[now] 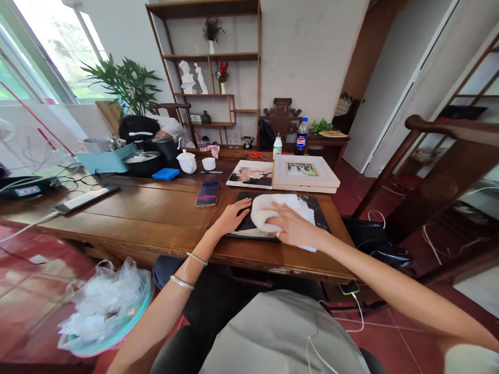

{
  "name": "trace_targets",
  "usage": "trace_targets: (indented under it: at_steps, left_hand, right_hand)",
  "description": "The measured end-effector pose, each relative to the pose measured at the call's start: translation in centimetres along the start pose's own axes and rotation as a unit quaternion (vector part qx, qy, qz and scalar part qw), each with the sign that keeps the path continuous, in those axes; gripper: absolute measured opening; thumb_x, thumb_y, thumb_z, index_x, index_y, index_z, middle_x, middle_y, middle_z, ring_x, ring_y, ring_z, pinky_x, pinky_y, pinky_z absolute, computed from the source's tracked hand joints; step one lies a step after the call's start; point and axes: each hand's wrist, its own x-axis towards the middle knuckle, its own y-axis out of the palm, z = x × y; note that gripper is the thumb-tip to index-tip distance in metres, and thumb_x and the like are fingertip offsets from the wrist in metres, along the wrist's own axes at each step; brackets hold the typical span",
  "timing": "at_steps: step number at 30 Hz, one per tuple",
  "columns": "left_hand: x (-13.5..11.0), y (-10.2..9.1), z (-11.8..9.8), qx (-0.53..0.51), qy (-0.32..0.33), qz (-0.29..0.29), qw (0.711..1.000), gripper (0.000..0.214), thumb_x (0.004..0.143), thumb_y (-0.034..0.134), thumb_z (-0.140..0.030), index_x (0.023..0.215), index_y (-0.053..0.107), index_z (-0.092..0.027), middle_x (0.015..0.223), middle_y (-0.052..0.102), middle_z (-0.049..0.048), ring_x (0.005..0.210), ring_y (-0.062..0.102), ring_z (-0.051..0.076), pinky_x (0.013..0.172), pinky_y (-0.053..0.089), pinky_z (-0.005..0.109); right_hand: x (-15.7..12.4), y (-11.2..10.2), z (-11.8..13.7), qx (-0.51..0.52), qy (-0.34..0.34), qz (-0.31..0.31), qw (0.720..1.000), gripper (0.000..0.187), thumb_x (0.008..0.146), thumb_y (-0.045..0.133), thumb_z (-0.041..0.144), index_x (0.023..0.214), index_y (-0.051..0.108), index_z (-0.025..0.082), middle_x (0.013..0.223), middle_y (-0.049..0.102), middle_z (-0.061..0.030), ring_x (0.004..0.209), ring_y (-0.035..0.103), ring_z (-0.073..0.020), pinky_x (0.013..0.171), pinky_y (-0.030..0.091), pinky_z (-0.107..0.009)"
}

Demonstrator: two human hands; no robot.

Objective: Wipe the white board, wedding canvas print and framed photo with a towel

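A dark, flat rectangular panel [243, 226] with a pale area along its near edge lies on the wooden table in front of me. My right hand [291, 224] presses a bunched white cloth [298, 204] onto it, fingers curled over the fabric. The cloth hides much of the panel's middle. At the panel's left side rests my left hand [233, 215], its fingers stretched out towards the cloth and holding nothing. Just beyond the panel lie a photo print [250, 175] and a white-framed picture [307, 172].
Left of the panel is a phone [207, 193]; farther back stand a white teapot [187, 161], a white cup [208, 163] and a blue box [166, 173]. A cola bottle [301, 137] rises behind the frame. A bag-lined bin [106, 307] sits on the floor, lower left.
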Motion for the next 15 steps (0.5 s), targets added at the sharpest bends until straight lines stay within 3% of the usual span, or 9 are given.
trace_targets:
  at_steps: [3, 7, 10, 15]
  left_hand:
    - [0.0, 0.0, 0.1, 0.004, 0.001, 0.000, 1.000, 0.038, 0.087, 0.043, -0.032, 0.116, 0.061, -0.014, 0.129, 0.055, 0.0092, 0.124, 0.047, 0.021, 0.109, 0.034, 0.039]
    - [0.1, 0.0, 0.2, 0.005, -0.002, 0.001, 1.000, 0.037, 0.087, 0.043, -0.031, 0.116, 0.061, -0.014, 0.129, 0.055, 0.0093, 0.124, 0.048, 0.021, 0.109, 0.033, 0.038]
    - [0.0, 0.0, 0.1, 0.004, -0.001, -0.002, 1.000, 0.036, 0.087, 0.043, -0.029, 0.115, 0.061, -0.014, 0.129, 0.056, 0.0092, 0.124, 0.048, 0.021, 0.108, 0.034, 0.039]
    - [-0.1, 0.0, 0.0, 0.004, 0.003, -0.002, 1.000, 0.036, 0.087, 0.043, -0.029, 0.114, 0.061, -0.014, 0.128, 0.056, 0.0095, 0.124, 0.048, 0.022, 0.107, 0.035, 0.039]
  right_hand:
    - [3.5, -0.1, -3.7, -0.017, 0.077, 0.025, 0.997, 0.052, 0.073, 0.046, 0.012, 0.122, 0.054, 0.023, 0.133, 0.050, -0.0082, 0.136, 0.017, -0.0340, 0.099, 0.016, -0.067]
    - [5.6, -0.1, -5.5, -0.036, 0.119, 0.033, 0.992, 0.053, 0.078, 0.040, 0.012, 0.128, 0.048, 0.026, 0.136, 0.047, -0.0091, 0.134, 0.023, -0.0340, 0.095, 0.022, -0.068]
    - [4.4, 0.0, -3.7, -0.061, 0.096, 0.032, 0.993, 0.052, 0.079, 0.038, 0.010, 0.128, 0.049, 0.021, 0.134, 0.047, -0.0133, 0.132, 0.026, -0.0326, 0.096, 0.027, -0.063]
    - [-0.6, 0.1, 3.4, -0.062, 0.026, 0.042, 0.997, 0.044, 0.076, 0.046, 0.014, 0.118, 0.058, 0.021, 0.144, 0.037, -0.0104, 0.134, 0.020, -0.0353, 0.098, 0.024, -0.063]
